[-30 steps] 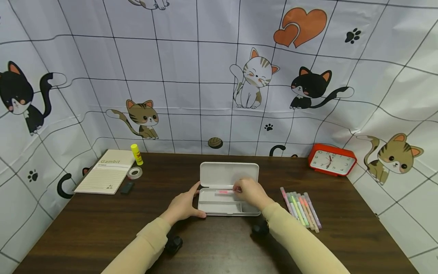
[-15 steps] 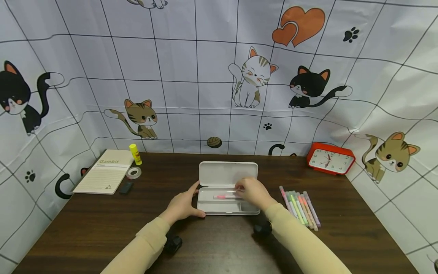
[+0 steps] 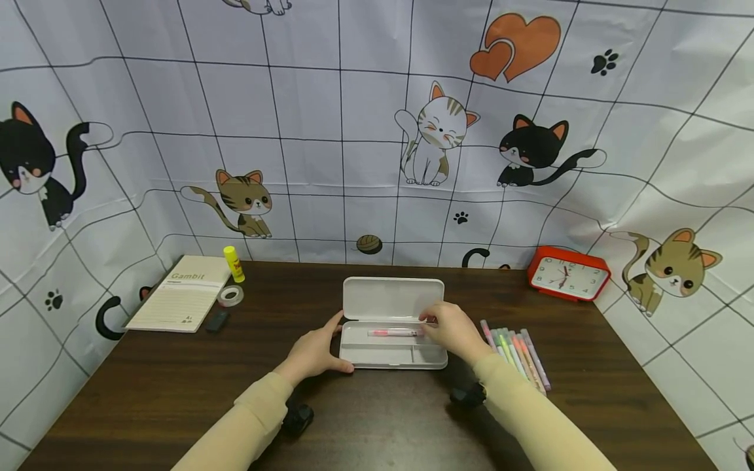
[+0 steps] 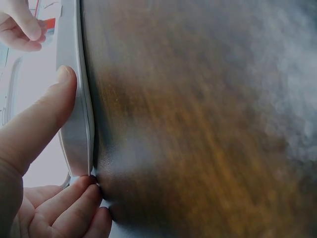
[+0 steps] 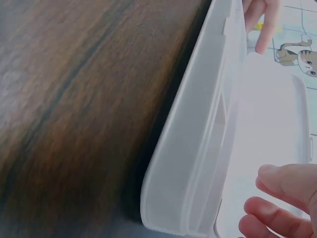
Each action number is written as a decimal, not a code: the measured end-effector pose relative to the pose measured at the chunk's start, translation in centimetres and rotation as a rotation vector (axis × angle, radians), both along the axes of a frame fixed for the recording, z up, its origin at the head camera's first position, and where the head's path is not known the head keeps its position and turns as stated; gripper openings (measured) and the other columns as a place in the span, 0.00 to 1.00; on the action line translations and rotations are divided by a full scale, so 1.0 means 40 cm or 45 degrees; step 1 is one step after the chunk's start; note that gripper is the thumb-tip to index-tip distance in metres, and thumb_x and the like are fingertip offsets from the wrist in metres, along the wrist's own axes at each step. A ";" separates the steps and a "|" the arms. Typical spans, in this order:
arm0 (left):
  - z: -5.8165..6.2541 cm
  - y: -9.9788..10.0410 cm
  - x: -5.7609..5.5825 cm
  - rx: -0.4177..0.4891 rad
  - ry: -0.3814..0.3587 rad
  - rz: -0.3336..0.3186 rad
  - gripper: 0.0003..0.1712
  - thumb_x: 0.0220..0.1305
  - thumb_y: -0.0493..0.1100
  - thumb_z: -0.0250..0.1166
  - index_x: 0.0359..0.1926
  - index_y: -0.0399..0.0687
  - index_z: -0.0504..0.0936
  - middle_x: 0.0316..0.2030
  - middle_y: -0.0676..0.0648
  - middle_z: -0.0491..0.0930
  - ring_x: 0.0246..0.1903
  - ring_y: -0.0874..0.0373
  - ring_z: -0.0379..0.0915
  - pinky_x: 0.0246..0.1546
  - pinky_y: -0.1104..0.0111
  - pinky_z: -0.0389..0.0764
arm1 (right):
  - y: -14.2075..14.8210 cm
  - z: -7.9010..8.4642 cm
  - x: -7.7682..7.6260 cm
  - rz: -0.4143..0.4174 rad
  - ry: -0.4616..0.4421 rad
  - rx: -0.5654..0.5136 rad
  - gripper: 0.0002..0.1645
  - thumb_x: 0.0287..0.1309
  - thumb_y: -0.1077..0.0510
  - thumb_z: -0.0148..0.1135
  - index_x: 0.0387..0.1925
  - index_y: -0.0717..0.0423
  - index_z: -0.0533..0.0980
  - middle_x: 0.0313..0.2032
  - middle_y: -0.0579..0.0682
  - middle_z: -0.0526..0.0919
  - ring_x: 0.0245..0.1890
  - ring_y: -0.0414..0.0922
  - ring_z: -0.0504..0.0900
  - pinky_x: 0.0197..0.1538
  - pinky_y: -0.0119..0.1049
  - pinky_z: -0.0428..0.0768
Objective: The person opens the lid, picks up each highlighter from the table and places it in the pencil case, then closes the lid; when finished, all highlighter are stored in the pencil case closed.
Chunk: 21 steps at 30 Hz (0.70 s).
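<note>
A white pencil case [image 3: 377, 354] lies on the table with its lid [image 3: 385, 297] raised. Inside its rear compartment rests a pen with a pink section [image 3: 391, 333]. My left hand [image 3: 312, 352] holds the case's left end, thumb on the front wall and fingers at the corner, as the left wrist view shows. Over the right end of the case is my right hand [image 3: 456, 330], near the pen's end. In the right wrist view, the right hand's fingertips [image 5: 270, 171] are loosely bent and apart, with nothing between them.
Several colored markers [image 3: 521, 356] lie to the right, partly behind the right sleeve. A red alarm clock [image 3: 570, 273] stands at the back right. At the back left are a notepad [image 3: 179, 294], a yellow glue stick [image 3: 233, 263], a tape roll [image 3: 230, 296] and a dark eraser-like block [image 3: 217, 321].
My right hand has let go of the pink pen and moved slightly right, leaving the pen lying in the case. My left hand has stayed on the case.
</note>
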<state>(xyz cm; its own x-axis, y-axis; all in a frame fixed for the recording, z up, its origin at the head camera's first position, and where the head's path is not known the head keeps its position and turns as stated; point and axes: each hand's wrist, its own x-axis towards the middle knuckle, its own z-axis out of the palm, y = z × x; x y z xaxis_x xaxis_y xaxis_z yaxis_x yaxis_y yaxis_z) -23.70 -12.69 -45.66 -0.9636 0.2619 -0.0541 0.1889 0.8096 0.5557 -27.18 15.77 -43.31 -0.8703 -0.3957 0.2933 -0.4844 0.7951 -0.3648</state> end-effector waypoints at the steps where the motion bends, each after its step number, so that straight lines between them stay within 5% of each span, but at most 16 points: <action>1: 0.000 0.000 0.000 -0.002 -0.001 0.001 0.67 0.38 0.56 0.79 0.74 0.45 0.50 0.62 0.43 0.71 0.56 0.41 0.72 0.53 0.49 0.72 | 0.005 0.001 0.001 0.003 0.002 -0.009 0.04 0.49 0.63 0.69 0.30 0.57 0.83 0.30 0.49 0.81 0.31 0.44 0.79 0.35 0.37 0.77; 9: 0.002 0.001 0.001 -0.005 -0.002 0.002 0.67 0.38 0.56 0.79 0.74 0.44 0.50 0.62 0.43 0.72 0.55 0.41 0.72 0.53 0.49 0.72 | 0.049 0.007 0.016 -0.007 0.020 -0.036 0.04 0.49 0.63 0.70 0.30 0.58 0.83 0.23 0.47 0.76 0.25 0.43 0.73 0.29 0.33 0.71; 21: 0.001 0.002 0.003 0.003 0.001 0.008 0.66 0.39 0.56 0.79 0.74 0.44 0.50 0.62 0.42 0.72 0.55 0.41 0.73 0.52 0.49 0.73 | 0.139 0.035 0.044 -0.106 -0.021 -0.019 0.06 0.52 0.63 0.67 0.34 0.60 0.83 0.25 0.46 0.77 0.28 0.43 0.74 0.33 0.37 0.75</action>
